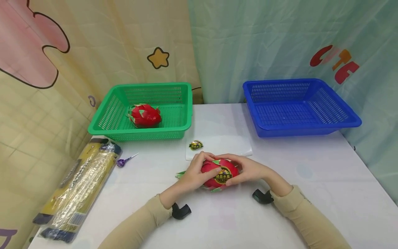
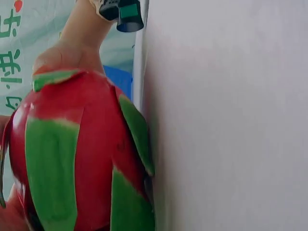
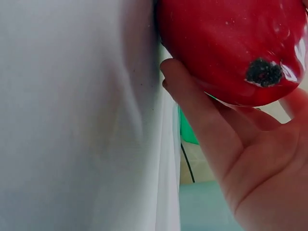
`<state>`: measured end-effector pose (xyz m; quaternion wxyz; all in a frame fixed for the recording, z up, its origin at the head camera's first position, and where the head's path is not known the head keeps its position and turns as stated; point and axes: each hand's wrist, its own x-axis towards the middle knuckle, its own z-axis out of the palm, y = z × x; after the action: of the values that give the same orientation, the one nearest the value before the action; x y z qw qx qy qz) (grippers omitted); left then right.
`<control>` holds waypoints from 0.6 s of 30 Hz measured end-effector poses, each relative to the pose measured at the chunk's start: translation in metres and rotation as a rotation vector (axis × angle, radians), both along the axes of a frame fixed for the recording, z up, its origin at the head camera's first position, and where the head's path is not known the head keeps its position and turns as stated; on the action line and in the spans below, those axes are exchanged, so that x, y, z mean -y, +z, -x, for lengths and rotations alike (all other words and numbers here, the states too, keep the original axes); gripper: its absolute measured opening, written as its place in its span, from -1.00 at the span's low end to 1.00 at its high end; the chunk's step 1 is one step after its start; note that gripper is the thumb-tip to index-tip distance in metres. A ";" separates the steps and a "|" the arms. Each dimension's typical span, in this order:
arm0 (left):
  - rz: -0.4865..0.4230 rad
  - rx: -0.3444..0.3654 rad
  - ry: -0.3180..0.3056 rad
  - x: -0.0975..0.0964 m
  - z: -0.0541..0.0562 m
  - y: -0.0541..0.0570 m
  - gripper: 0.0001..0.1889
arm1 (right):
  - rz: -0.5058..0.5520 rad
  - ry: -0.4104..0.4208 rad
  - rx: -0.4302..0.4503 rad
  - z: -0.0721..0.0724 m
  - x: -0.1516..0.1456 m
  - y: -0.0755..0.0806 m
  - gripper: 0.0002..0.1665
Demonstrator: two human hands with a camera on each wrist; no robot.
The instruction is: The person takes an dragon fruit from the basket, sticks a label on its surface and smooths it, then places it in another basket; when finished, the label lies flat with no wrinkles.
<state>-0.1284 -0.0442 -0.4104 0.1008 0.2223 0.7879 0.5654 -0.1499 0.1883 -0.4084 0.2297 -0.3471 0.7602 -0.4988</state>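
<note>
A red dragon fruit with green scales lies on the white table between both hands. My left hand grips its leafy left end, thumb on top at the edge of a dark round label with gold lettering. Around the right end curve the fingers and thumb of my right hand. In the right wrist view that end of the dragon fruit is smooth with a dark spot, and the palm of the right hand faces it. The left wrist view shows the green scales close up; the left hand is mostly hidden there.
Behind the fruit lies a white sheet bearing another label. A green basket at back left holds a second dragon fruit. At back right stands a blue basket. Plastic-wrapped packs and a lollipop lie left.
</note>
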 end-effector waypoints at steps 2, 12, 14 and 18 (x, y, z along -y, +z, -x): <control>-0.011 -0.026 0.047 -0.003 -0.002 -0.002 -0.70 | 0.008 -0.005 0.009 -0.002 0.001 0.000 -0.10; -0.058 -0.163 0.114 -0.016 -0.007 -0.005 -0.77 | 0.001 -0.051 -0.097 -0.014 0.000 0.000 -0.07; -0.046 -0.163 0.046 -0.016 -0.002 -0.001 -0.79 | 0.021 -0.027 -0.077 -0.013 -0.007 0.001 -0.10; 0.031 -0.149 -0.131 -0.012 0.014 0.010 -0.80 | 0.057 -0.005 -0.002 -0.008 -0.032 0.004 -0.15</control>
<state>-0.1423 -0.0325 -0.4004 0.0820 0.3131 0.7855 0.5274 -0.1421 0.2199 -0.4045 0.2178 -0.3522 0.7467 -0.5205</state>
